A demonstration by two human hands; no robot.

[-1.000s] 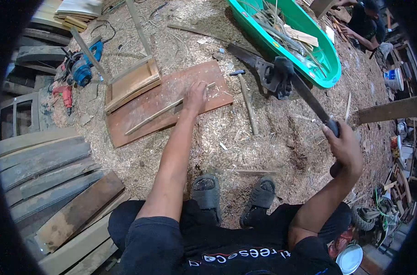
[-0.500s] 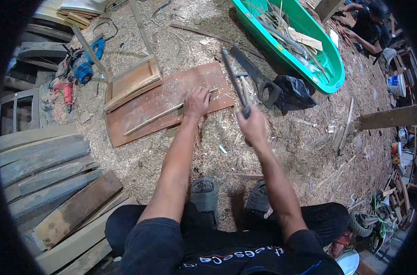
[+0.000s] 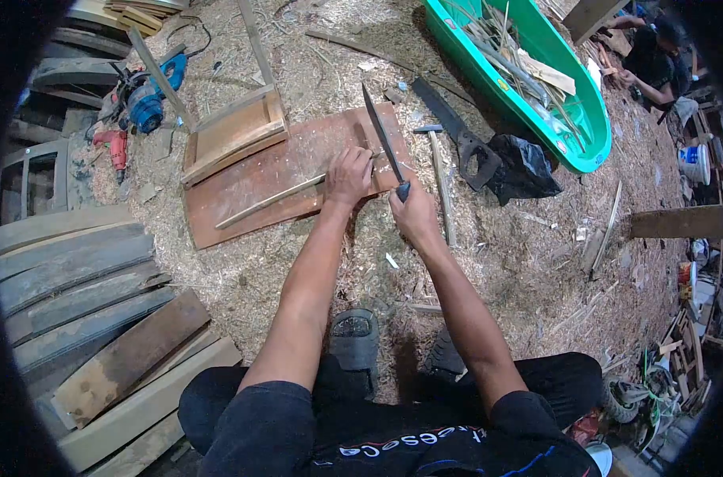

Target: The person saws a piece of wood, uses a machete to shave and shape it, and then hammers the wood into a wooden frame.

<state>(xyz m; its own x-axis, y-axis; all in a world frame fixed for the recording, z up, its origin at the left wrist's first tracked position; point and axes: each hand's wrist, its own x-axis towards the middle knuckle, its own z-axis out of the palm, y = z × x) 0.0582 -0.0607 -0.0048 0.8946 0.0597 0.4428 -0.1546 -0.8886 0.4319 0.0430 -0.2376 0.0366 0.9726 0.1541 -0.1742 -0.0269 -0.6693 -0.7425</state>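
A thin wooden stick (image 3: 274, 201) lies slantwise across a reddish-brown board (image 3: 298, 151) on the ground. My left hand (image 3: 349, 176) is closed over its upper right end and presses it against the board. In my right hand (image 3: 415, 213) is a machete (image 3: 384, 131), gripped by its dark handle with the long blade pointing up and away. The blade passes just right of my left fingers, over the stick's short free end. A hammer (image 3: 440, 171) with a wooden handle lies to the right of my right hand, and beyond it rests a handsaw (image 3: 455, 131).
A green tub (image 3: 489, 86) of wood scraps and a black plastic bag (image 3: 524, 169) lie at the upper right. A wooden frame (image 3: 234, 135) overlaps the board. Left are a blue power tool (image 3: 147, 107), a red drill (image 3: 115, 151) and stacked planks (image 3: 75, 270). Another person (image 3: 655, 67) works far right.
My right hand has moved left and slightly down, bringing the machete across to the stick beside my left hand. The left hand keeps its hold on the stick.
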